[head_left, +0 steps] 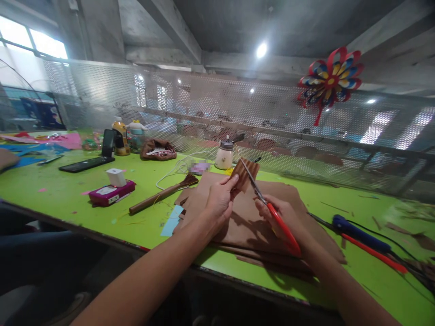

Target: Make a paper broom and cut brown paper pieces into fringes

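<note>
My left hand (220, 203) pinches a small piece of brown striped paper (239, 177) above the table. In my right hand (277, 216) is a pair of scissors with red handles (283, 230); their blades lie across the paper piece, and I cannot tell whether they are cutting into it. Below both hands spreads a stack of brown paper sheets (244, 226). To the left of my left hand rests a rolled brown paper stick with a frayed end (159, 197), and a light blue paper slip (171, 222) lies beside the stack.
The green table (142, 226) also carries a purple power strip (110, 194) with a white plug, a phone (86, 164), a white bottle (224, 155), a brown bag (158, 151) and a blue-handled tool (360, 233). A perforated screen (190, 104) stands behind. Another person's hand (8, 158) shows at left.
</note>
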### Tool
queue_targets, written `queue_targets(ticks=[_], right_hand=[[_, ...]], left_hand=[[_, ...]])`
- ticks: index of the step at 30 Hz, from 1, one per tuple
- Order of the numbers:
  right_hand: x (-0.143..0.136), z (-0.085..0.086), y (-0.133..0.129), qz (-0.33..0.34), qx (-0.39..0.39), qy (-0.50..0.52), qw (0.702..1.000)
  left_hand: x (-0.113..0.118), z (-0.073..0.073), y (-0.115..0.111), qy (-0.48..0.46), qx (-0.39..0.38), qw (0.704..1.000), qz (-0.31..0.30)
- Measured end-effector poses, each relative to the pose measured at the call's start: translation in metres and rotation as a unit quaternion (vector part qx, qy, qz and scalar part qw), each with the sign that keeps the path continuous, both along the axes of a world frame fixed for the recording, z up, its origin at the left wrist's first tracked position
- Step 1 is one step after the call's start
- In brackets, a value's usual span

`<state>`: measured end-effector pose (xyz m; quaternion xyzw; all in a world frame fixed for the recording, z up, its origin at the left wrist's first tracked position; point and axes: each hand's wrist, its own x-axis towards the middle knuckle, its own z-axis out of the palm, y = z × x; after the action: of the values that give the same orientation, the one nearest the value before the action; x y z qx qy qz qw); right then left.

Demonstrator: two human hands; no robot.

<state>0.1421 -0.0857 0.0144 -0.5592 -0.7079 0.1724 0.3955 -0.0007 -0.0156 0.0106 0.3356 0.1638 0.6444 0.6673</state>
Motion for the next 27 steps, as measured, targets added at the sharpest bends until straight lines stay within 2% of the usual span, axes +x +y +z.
queue_targets(ticks=[7, 13, 19, 27], right_hand=[[-0.002, 0.008, -0.009, 0.0, 0.0, -0.005, 1.0], [-0.002, 0.006, -0.007, -0.008, -0.01, -0.014, 1.0], [-0.003, 0.008, -0.004, 0.026, -0.016, -0.03, 0.999], [-0.001, -0.005, 0.005, 0.013, 0.025, -0.023, 0.999]], left_hand=[[0.0, 0.005, -0.004, -0.002, -0.016, 1.0, 0.012], [0.0, 0.006, -0.004, -0.013, -0.026, 1.0, 0.009], [0.001, 0.005, -0.004, -0.024, -0.013, 1.0, 0.005], [0.003, 0.005, -0.008, -0.025, -0.006, 1.0, -0.002]])
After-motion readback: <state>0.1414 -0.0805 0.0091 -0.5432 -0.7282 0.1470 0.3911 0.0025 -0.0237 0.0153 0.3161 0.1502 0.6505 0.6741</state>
